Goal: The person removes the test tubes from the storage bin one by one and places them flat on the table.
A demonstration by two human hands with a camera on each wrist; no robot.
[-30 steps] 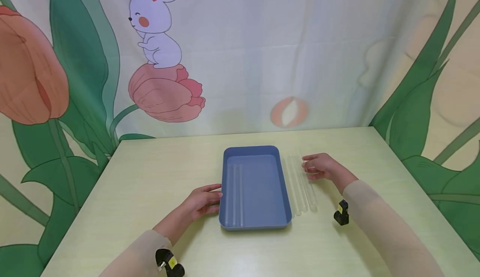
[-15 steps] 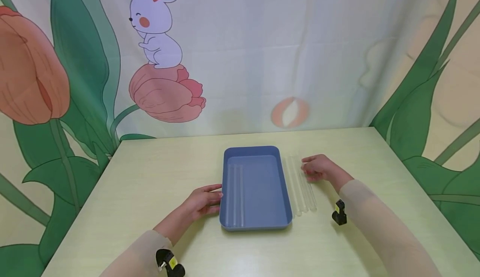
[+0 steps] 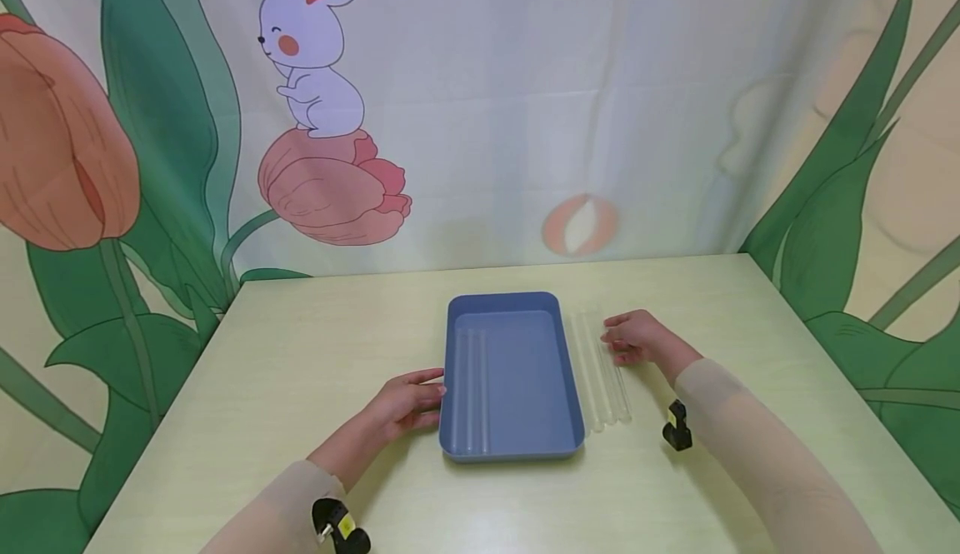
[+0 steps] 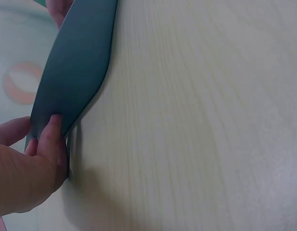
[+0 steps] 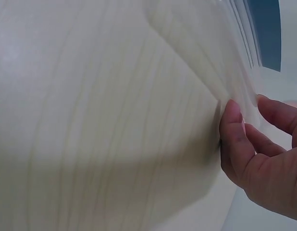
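Note:
A blue rectangular tray [image 3: 512, 457] stands in the middle of the table, with clear slender tubes [image 3: 472, 391] lying lengthwise along its left side. My left hand [image 3: 407, 402] is at the tray's left side; in the left wrist view its fingers, mostly extended, touch the outer wall. To the right of the tray, several more clear tubes [image 3: 596, 383] lie side by side on the table. At the far part of the rightmost one is my right hand [image 3: 637, 339]. In the right wrist view, thumb and fingers pinch that clear tube [image 5: 199, 55].
The pale wooden table [image 3: 315, 329] reaches back to a cloth backdrop [image 3: 480, 162] printed with a rabbit and tulips. Black wrist cameras [image 3: 677, 426] are strapped over both beige sleeves [image 3: 750, 446].
My right hand has drawn its fingers together and shifted slightly left, and the rightmost tube has edged closer to the others. My left hand and the tray stay in place.

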